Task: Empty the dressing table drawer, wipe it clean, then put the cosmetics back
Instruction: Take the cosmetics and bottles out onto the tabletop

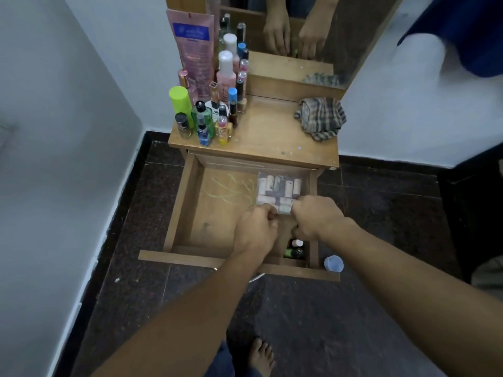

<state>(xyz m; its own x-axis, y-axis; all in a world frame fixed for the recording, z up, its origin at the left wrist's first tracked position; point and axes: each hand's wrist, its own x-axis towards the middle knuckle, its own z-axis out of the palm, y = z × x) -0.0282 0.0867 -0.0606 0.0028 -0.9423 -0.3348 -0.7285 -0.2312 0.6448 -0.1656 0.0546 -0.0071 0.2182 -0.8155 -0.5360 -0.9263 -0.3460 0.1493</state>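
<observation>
The wooden drawer (190, 202) is pulled out, its floor marked with green scribbles. A clear packet of small white tubes (279, 187) lies at the drawer's back right. My left hand (254, 228) and my right hand (315, 216) both pinch the packet's near edge. Two small bottles (295, 248) lie in the drawer's front right corner, under my right wrist. Several cosmetics bottles (206, 115) stand crowded on the left of the dressing table top (269, 140). A checked cloth (321, 118) lies crumpled on the top's right side.
A tall pink packet (194, 50) leans against the wall behind the bottles. A mirror (299, 31) at the back reflects my hands. A small pale blue cap (333, 263) sits by the drawer's front right corner. My bare foot (261, 357) stands on the dark floor.
</observation>
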